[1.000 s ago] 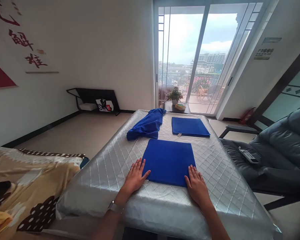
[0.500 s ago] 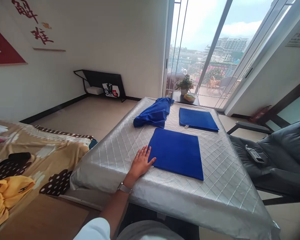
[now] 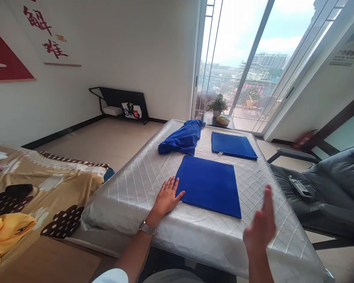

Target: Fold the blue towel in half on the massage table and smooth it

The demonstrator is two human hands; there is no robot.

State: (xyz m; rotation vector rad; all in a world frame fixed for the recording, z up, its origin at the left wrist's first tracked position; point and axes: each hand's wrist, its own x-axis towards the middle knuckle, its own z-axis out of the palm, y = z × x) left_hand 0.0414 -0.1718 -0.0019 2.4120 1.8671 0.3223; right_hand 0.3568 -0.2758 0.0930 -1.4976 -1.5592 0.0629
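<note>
My left hand [image 3: 168, 197] lies flat on the silver quilted cover [image 3: 129, 200], its fingertips against the left edge of a folded blue towel [image 3: 208, 186]. My right hand [image 3: 261, 228] is raised above the cover's near right part, blurred, holding nothing and touching neither towel. Farther along the cover sits a second folded blue towel [image 3: 233, 145] with a small white tag. To its left lies a crumpled blue cloth [image 3: 181, 138].
A patterned bed cover [image 3: 41, 184] fills the left. A grey reclining chair [image 3: 321, 188] with a remote control [image 3: 301, 187] stands on the right. Beyond the cover, a small table with a potted plant [image 3: 217, 105] stands before glass balcony doors [image 3: 238, 59].
My right hand has come back into view raised off the cover; a second ago it lay at the towel's right edge. My left hand stays at the towel, and the view has turned slightly.
</note>
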